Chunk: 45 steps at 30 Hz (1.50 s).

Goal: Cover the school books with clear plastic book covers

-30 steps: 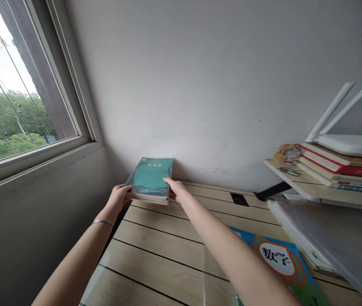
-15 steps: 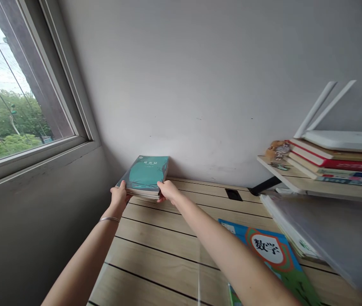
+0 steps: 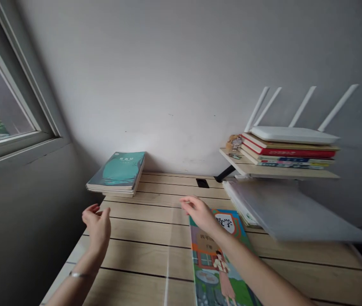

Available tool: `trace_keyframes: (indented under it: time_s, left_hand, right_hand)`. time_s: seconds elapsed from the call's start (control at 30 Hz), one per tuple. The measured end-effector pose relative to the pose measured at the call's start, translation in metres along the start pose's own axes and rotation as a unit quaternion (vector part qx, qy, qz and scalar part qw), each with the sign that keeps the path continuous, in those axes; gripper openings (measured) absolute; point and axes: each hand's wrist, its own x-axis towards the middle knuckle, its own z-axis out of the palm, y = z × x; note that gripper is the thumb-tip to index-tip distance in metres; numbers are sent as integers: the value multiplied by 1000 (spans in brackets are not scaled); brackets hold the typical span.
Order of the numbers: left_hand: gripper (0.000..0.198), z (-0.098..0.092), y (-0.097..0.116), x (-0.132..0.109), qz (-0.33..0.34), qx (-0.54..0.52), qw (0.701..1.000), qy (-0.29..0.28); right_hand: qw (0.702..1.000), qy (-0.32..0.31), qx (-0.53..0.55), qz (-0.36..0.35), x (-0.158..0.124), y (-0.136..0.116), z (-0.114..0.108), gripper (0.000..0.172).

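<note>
Against the back wall, left of centre, we log the book stack [image 3: 116,173] lying flat on the desk [image 3: 155,216], apart from both hands. Our left hand [image 3: 97,227] is half open, gripping nothing; our right hand [image 3: 199,212] is also half open, empty, just above the upper corner of a math textbook [image 3: 214,263]

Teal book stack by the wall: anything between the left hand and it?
Nothing visible. The left hand is open, out in front of the teal book stack, with only the wooden desktop beneath the gap.
</note>
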Motion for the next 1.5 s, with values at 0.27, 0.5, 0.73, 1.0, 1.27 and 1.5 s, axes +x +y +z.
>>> trace_keyframes:
  time_s: [0.27,0.5,0.73,1.0,1.27,1.5]
  left_hand:
    - [33,78,1,-117,-21,57,919,-390]
    - [32,109,-6,-130,-6,61,894,-443]
    - [24,107,-3,-104,-7,72,915,-398]
    - [16,103,-2,-92,-35,51,928,-368]
    - [19,101,3,-90,19,106,926,-363]
    - [20,91,8,-93,341,203,881,-258]
  right_hand:
    - [950,212,-211,94,-102,90,-140,23]
    - [970,139,-150,131,-93,107,-122,31]
    - [979,65,-107,161,-29,95,-101,23]
    - [986,73,79,127,-20,84,-77,28]
    - [981,20,168,100,-26,79,-103,37]
    - [975,71,203,61,-18,89,-140,36]
